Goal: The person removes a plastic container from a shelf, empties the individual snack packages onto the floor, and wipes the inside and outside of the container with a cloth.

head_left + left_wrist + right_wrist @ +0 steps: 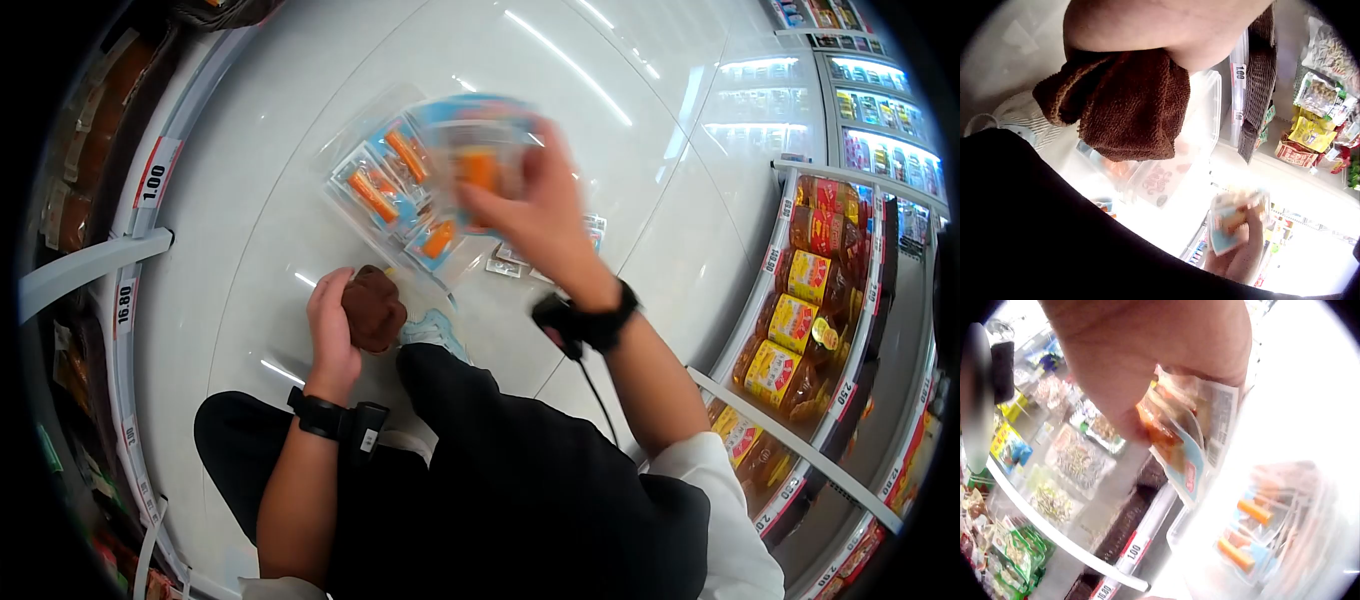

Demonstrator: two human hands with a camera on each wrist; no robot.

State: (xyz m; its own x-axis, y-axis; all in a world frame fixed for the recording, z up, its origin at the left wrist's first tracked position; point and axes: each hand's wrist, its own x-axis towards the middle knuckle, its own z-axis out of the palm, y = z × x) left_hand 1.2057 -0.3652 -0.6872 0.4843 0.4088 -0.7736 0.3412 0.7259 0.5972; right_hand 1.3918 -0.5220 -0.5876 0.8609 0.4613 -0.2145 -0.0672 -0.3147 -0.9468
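the right hand (pixel 545 215) pinches blurred packets (pixel 478 170) between thumb and fingers — they jut past the fingertips, over the right edge of the clear box (pixel 372 238), where more orange-filled packets (pixel 373 194) lie
the left hand (pixel 332 330) grips a bunched brown cloth (pixel 376 310), fingers along its left side — near the box's closest corner

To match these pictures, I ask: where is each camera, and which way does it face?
Head: on the person's head, facing down; left hand, right hand, forearms, trousers show.
Left wrist: worn there, facing past left hand and brown cloth toward clear box.
Right wrist: worn there, facing past right hand and packets toward shelf and box.
Both wrist views share the box and 1.00 label.
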